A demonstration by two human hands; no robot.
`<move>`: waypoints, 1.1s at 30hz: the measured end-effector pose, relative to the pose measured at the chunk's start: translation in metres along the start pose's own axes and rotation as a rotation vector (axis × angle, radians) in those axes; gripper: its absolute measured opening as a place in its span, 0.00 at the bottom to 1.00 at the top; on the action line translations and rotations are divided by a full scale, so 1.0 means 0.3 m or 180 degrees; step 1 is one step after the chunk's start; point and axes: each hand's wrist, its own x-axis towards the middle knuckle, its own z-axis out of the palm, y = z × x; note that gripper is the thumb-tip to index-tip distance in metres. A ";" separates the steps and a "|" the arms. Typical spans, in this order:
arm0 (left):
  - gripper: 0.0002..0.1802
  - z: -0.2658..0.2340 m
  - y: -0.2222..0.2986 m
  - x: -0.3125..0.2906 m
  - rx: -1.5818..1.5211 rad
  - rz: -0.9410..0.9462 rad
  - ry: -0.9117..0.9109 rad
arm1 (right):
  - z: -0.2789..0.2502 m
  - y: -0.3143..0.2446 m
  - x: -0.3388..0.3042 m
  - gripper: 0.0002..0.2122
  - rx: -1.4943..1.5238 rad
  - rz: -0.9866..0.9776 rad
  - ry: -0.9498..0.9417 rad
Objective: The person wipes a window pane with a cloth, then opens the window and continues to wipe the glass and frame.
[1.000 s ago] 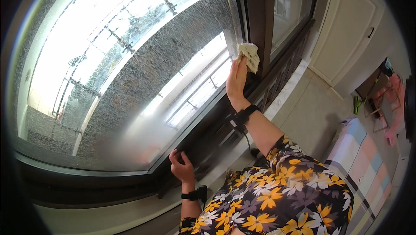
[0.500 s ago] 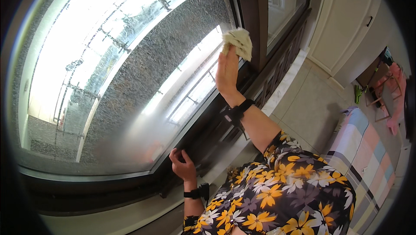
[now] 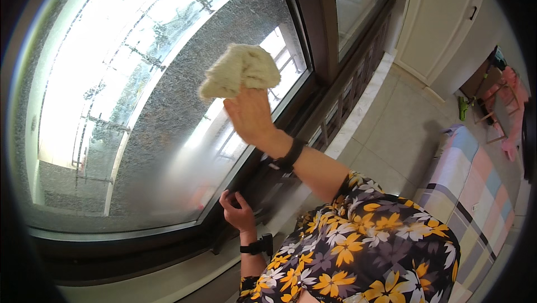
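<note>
A cream fluffy cloth (image 3: 243, 71) is pressed flat on the window glass (image 3: 168, 85), with my right hand (image 3: 253, 114) closed on its lower edge. Part of my palm and fingers lies under or behind the cloth. Farther down, my left hand (image 3: 239, 212) rests at the dark window frame (image 3: 210, 227); its fingers are bent, with a gap between thumb and forefinger, and nothing is visibly held. The pane looks speckled and streaky, with a hazy patch low down near my left hand.
To the right run a dark railing (image 3: 358, 85) and a pale ledge (image 3: 363, 104). Beyond lie a tiled floor (image 3: 380, 118), a white cabinet door (image 3: 439, 29), a checked cloth-covered surface (image 3: 467, 191), a green-headed tool (image 3: 462, 108) and pink fabric (image 3: 510, 96).
My right hand has moved left and down from the frame's upper corner onto the pane, carrying the cloth, which now shows more spread out. My left hand has stayed at the frame.
</note>
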 end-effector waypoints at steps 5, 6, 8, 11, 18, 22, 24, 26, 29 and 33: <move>0.15 0.008 0.026 0.003 -0.0065 0.0054 0.0004 | -0.014 0.170 -0.034 0.21 0.0476 0.0149 0.1197; 0.15 0.009 0.028 0.007 -0.0062 0.0086 0.0014 | -0.001 0.174 -0.034 0.21 0.0490 0.0148 0.1183; 0.15 0.010 0.030 0.006 -0.0058 0.0116 0.0027 | 0.024 0.177 -0.036 0.25 0.0700 0.0837 0.1602; 0.17 0.017 0.029 0.013 0.0028 0.0122 -0.0065 | 0.028 0.063 0.004 0.25 0.0882 0.1091 0.1382; 0.17 0.013 0.018 0.011 -0.0010 0.0079 -0.0055 | -0.011 -0.079 -0.091 0.22 0.0402 -0.0427 -0.0096; 0.16 0.019 0.065 0.014 -0.0090 0.0098 -0.0093 | -0.002 0.144 -0.096 0.16 -0.0087 -0.0193 0.0204; 0.16 0.017 0.073 0.016 -0.0056 0.0054 -0.0086 | 0.006 0.194 -0.093 0.19 0.0231 0.0274 0.0578; 0.16 0.023 0.089 0.018 -0.0067 0.0027 -0.0108 | 0.015 0.215 -0.083 0.22 0.0554 0.0624 0.1217; 0.16 0.030 0.091 0.021 -0.0012 0.0147 -0.0114 | 0.057 0.128 -0.043 0.22 0.0514 0.0797 0.1768; 0.16 0.024 0.068 0.025 0.0014 0.0143 -0.0105 | 0.067 -0.041 -0.144 0.12 0.0185 -0.0332 0.0654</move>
